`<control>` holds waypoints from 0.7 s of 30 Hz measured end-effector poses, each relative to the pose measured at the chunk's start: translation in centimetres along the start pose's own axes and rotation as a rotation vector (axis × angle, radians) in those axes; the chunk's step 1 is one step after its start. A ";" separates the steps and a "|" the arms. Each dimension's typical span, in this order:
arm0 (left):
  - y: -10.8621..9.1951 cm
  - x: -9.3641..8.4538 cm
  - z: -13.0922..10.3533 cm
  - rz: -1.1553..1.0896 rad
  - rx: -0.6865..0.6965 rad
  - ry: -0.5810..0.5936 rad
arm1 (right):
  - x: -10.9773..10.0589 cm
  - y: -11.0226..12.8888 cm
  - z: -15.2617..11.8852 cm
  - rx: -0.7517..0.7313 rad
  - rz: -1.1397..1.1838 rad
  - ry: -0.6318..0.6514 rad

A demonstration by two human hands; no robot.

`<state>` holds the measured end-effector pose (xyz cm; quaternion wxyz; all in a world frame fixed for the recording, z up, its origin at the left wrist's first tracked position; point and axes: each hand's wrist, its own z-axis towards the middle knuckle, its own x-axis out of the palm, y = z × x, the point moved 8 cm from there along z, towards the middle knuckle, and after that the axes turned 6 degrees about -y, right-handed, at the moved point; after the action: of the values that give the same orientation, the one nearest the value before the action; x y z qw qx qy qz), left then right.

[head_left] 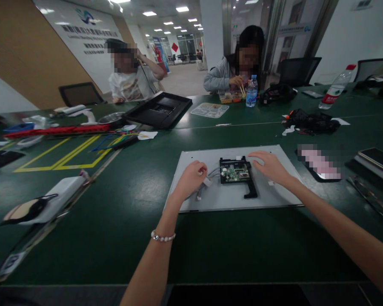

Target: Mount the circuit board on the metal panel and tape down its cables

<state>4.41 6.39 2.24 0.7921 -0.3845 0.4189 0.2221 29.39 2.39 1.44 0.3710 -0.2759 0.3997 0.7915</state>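
Observation:
A flat grey panel (191, 157) lies on the green table in front of me. On it sits a black bracket (250, 191) with a green circuit board (236, 173) set inside. Grey cables (214, 171) run out of the board's left side toward my left hand (191, 177). That hand is closed, its fingers curled together above the cables and a white connector (207, 182); whatever is between the fingertips is hidden. To the right of the bracket, my right hand (268, 165) hovers near its upper corner, thumb and fingers apart with nothing held.
A black monitor frame (134, 112) lies at the far left. Right of the panel are a phone (321, 163) and glasses (370, 197). Two people sit opposite, one eating beside a water bottle (251, 91). A white device (57, 197) stands left; a red-capped bottle (336, 88) is far right.

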 end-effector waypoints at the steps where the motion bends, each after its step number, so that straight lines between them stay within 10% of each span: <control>1: -0.1 -0.1 0.0 0.003 0.004 -0.014 | 0.0 -0.7 0.0 0.013 -0.005 -0.010; 21: -0.1 1.4 0.0 0.049 -0.008 -0.014 | 4.6 -1.6 3.2 -0.064 -0.002 0.089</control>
<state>5.25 6.42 1.09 0.7878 -0.3756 0.4217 0.2458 27.59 7.39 -0.95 0.3449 -0.3228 0.3900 0.7904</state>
